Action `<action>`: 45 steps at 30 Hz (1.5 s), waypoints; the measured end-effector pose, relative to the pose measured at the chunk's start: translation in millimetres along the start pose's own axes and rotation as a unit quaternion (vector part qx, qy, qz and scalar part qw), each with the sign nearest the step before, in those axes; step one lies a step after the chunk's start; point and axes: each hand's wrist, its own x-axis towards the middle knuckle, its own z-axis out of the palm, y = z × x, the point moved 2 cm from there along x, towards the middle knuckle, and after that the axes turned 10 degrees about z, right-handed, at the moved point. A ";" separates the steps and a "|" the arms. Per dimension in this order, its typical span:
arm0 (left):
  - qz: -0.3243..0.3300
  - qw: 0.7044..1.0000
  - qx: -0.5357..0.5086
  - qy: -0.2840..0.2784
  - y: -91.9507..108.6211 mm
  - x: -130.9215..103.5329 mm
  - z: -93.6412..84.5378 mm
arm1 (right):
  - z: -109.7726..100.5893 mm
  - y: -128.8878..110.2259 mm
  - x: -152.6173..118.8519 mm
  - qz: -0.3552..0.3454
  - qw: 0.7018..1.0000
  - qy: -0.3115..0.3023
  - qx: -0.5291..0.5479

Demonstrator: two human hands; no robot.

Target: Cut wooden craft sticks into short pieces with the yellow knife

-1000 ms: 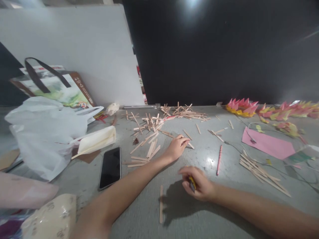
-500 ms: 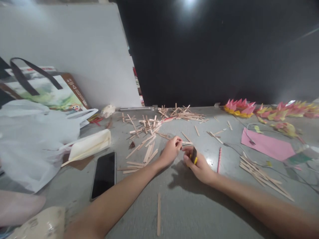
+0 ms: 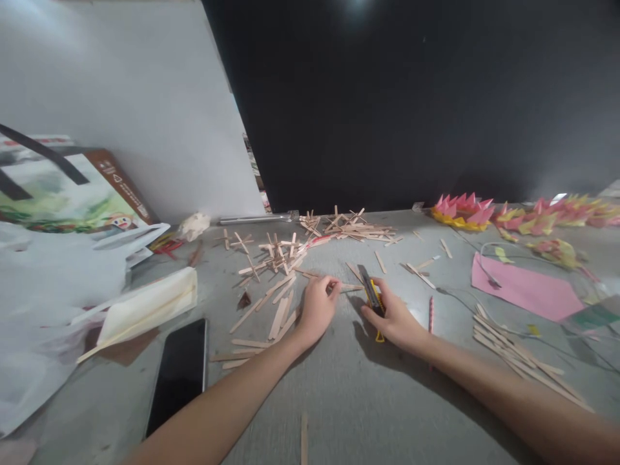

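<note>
At the middle of the grey bench (image 3: 349, 381) we have both hands down on the surface. Our left hand (image 3: 317, 307) pinches one thin, pale wooden stick (image 3: 349, 287) at its near end, fingertips closed on it, pressing it flat against the bench. Our right hand (image 3: 393, 316) is clenched around a utility knife (image 3: 372, 294) with a yellow body and dark upper part, its front end set just beside the stick.

The stick is flat, narrow and light tan, like the others scattered about. Just left of our left hand lie roughly ten loose sticks (image 3: 271, 310), some overlapping. Farther back sit two heaps of crossed sticks (image 3: 276, 252), too tangled to count. One more single stick (image 3: 303, 439) lies near the bottom edge, and a fan of long thin strips (image 3: 518, 352) lies to the right.

We count one pink pencil (image 3: 429, 305) just right of our right hand, one black phone (image 3: 179, 374) face up on the left, one pink paper sheet (image 3: 526, 287), one pink-and-yellow folded paper flower (image 3: 462, 210) with a row of more folded pieces beyond it, one white plastic bag (image 3: 43, 303) and one printed tote bag (image 3: 68, 187).
</note>
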 end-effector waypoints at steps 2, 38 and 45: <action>0.023 0.999 0.022 -0.003 0.3 0.5 0.0 | -0.7 -0.8 -1.1 -0.020 1.000 -0.005 -0.013; 0.061 0.993 0.057 -0.082 -38.3 31.0 -23.0 | -16.2 1.6 4.9 -0.027 0.999 0.003 -0.025; 0.081 0.991 0.065 -0.086 -31.3 27.5 -23.3 | -9.5 2.1 -1.1 -0.088 0.995 -0.036 -0.034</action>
